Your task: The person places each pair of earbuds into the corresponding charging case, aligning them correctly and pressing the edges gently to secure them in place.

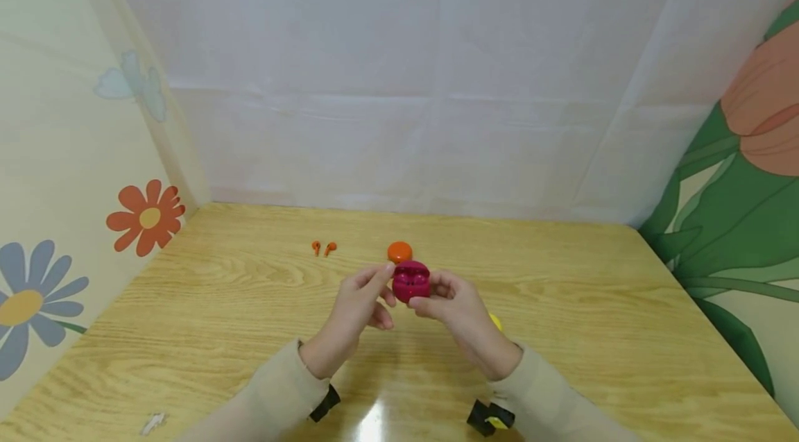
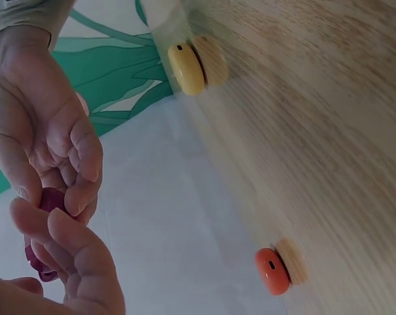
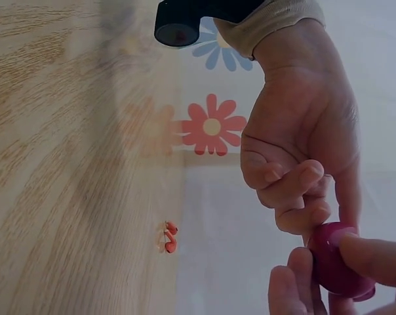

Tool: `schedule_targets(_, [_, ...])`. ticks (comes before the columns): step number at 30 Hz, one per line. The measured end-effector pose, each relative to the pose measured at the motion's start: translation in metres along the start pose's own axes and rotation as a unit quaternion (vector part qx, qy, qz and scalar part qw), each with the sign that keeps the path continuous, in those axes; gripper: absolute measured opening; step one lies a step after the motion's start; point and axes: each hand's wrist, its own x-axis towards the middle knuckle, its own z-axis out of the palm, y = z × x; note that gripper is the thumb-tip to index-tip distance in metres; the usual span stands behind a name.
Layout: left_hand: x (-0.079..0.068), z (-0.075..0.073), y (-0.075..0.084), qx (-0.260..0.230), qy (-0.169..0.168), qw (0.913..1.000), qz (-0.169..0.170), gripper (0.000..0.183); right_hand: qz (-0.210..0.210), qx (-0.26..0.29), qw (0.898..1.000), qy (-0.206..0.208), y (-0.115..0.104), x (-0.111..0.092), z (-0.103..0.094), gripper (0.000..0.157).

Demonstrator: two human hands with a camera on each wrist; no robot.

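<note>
Both hands hold a magenta case with its lid raised

The magenta case is held above the table, between the two hands, in the middle of the head view. The right hand grips its body, the thumb low on the front and the fingers behind; it is closed just as far as the case is thick. The left hand holds more lightly, its thumb at the edge of the lid and its other fingers loosely bent below. It seems that the right hand bears the weight, so that the left is free to steady the lid. The front is turned to the person, probably so that the inside can be seen.

On the table, the orange case stands just behind the magenta one, and the orange buds lie apart to its left, perhaps placed so to be easy to pick up.

Some things are hard to make out. Pink shapes show inside the magenta case, but I cannot tell if they are buds or only hollows. The yellow case is almost hidden by the right wrist in the head view. In the left wrist view, fingers cover most of the magenta case, and the near hand is cut off.
</note>
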Motion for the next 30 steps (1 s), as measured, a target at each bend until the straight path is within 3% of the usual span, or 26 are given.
schedule_targets(20, [0.003,-0.004,0.002,0.014,-0.044,0.9989,-0.004,0.042,0.01,-0.001,1.0,-0.017,-0.003,0.0,-0.005,0.034])
schedule_targets(30, [-0.002,-0.005,0.005,0.042,-0.076,0.9962,0.012,0.037,0.011,0.014,0.999,-0.046,-0.005,-0.001,-0.013,0.042])
